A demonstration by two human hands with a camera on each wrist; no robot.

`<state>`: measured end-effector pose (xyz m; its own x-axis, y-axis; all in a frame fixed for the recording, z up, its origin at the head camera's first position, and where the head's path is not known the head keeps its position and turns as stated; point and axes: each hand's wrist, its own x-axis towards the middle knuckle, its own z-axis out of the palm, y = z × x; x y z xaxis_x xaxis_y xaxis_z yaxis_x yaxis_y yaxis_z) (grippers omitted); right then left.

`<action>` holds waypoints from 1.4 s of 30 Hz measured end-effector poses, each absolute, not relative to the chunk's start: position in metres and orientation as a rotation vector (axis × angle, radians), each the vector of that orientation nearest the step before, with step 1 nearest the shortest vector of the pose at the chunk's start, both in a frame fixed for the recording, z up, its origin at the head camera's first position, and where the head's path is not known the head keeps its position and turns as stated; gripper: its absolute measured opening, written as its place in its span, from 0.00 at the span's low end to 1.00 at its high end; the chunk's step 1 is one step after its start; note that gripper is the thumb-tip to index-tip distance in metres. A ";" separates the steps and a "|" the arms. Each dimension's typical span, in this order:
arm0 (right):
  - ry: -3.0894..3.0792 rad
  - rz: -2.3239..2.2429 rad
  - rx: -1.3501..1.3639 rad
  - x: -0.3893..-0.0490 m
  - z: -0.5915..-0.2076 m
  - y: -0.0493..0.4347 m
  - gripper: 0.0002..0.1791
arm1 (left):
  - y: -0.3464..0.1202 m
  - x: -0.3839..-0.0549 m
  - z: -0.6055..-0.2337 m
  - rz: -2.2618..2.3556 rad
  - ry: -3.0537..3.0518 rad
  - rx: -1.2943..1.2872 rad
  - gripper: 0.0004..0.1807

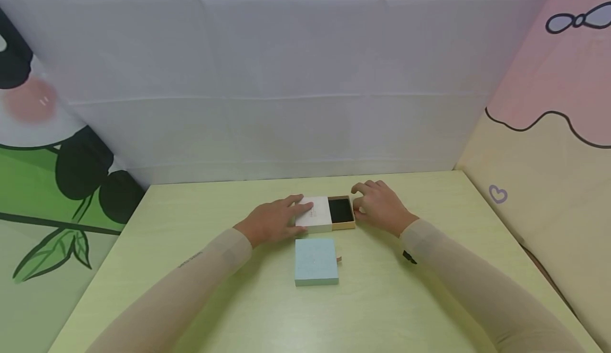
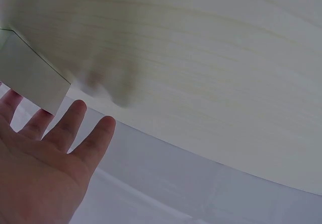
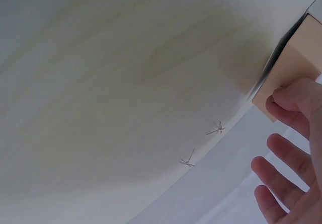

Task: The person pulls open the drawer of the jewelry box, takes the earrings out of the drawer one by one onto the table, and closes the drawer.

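Near the far edge of the desk [image 1: 372, 310], midway along: tan cardboard drawer [image 1: 345, 226], black inside, partly out of white rectangular cardboard sleeve [image 1: 320, 218]. Left hand [image 1: 273, 220] grips sleeve; right hand [image 1: 379, 207] pinches drawer's end. Sliding likely wants sleeve steadied, drawer level. Pale-blue square box [image 1: 316, 262] lies nearer front edge.

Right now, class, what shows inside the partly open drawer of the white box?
A black surface shows in the drawer, whether lining or contents I cannot tell; the rest is hidden under the white cover.
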<state>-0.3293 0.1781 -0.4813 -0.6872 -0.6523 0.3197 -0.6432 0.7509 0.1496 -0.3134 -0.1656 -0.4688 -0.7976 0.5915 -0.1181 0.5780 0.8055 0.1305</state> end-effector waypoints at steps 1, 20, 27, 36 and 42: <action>-2.596 -0.035 0.999 -0.330 -0.482 0.178 0.06 | -0.166 -0.313 -0.469 0.133 2.835 0.922 0.41; -2.575 -0.055 1.014 -0.329 -0.480 0.174 0.05 | -0.165 -0.312 -0.468 0.129 2.840 0.910 0.42; -2.579 -0.055 1.016 -0.328 -0.479 0.174 0.05 | -0.164 -0.311 -0.467 0.137 2.834 0.901 0.42; -2.564 -0.056 1.019 -0.330 -0.481 0.172 0.06 | -0.165 -0.311 -0.466 0.143 2.831 0.902 0.42; -2.560 -0.054 1.024 -0.329 -0.481 0.170 0.06 | -0.163 -0.310 -0.465 0.149 2.827 0.884 0.42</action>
<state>-0.3289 0.1702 -0.4805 -0.6614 -0.6715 0.3340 -0.6569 0.7336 0.1742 -0.3102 -0.1632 -0.4652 -0.8084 0.5726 -0.1365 0.5550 0.8187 0.1473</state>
